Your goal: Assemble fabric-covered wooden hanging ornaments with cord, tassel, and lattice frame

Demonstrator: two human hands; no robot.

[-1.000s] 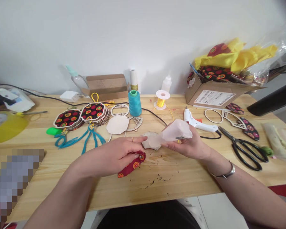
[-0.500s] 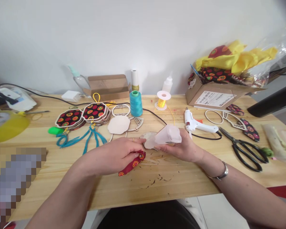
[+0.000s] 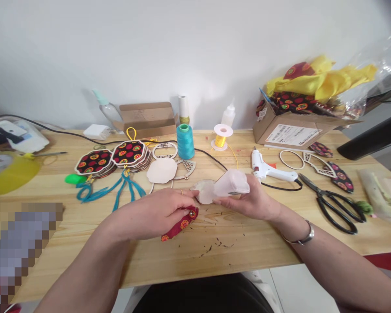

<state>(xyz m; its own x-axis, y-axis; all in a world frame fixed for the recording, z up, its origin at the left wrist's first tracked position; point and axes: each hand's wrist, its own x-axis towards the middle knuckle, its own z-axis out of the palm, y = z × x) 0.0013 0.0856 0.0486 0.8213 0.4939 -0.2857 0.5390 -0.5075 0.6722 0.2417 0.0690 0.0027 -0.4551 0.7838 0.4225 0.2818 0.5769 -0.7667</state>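
Note:
My right hand (image 3: pixel 256 201) is closed round a translucent white squeeze bottle (image 3: pixel 231 183), tipped over with its lower end toward the left. Beneath that end lies a pale, rounded flat piece (image 3: pixel 206 191) on the wooden table. My left hand (image 3: pixel 169 213) pinches a strip of dark red flower-patterned fabric (image 3: pixel 184 222), while its outstretched index finger touches the pale piece's left edge. The bottle's tip is hidden from me. Just behind lie a blank scalloped board (image 3: pixel 162 170) and a lattice fan-shaped piece (image 3: pixel 185 168).
Black-handled scissors (image 3: pixel 335 204) and a white glue gun (image 3: pixel 272 170) with its cord lie at right. Stacked fabric-covered pendants (image 3: pixel 128 153) with teal tassels sit at left. A teal thread cone (image 3: pixel 185 143) and a yellow spool (image 3: pixel 220 140) stand behind. A cardboard box (image 3: pixel 293 130) holds fabric.
The bottle in my right hand has shifted slightly right and tilted a little. My left hand, still on the fabric, has hardly moved.

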